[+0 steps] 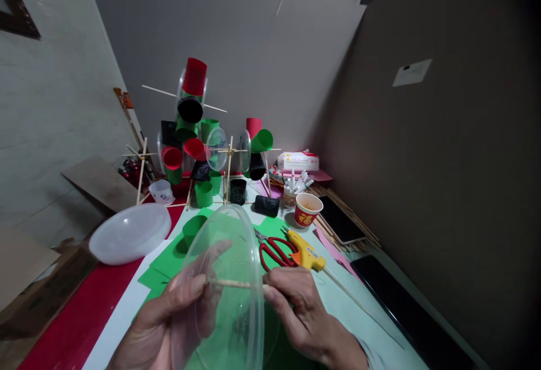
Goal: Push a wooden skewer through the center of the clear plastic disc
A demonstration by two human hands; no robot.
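Observation:
My left hand [158, 316] is wrapped around the side of a clear round plastic lid [255, 257], held upright on its edge, its thumb at the near end of a thin wooden stick [232, 283]. The stick crosses the lid and meets my right hand [300, 308], whose fingers pinch it at the rim side. Whether it pierces the plastic cannot be made out. Red-handled scissors [276, 252] and a yellow glue gun [307, 251] lie just beyond my right hand. Under the lid spread green paper sheets [158, 277].
Behind stands a stick frame [229, 161] with clear discs and red, green and black paper tubes [195, 76]. A white bowl [131, 232] sits left. At right are a red paper cup [307, 212], a pen holder [290, 196], a phone [341, 220] and a black slab [406, 302].

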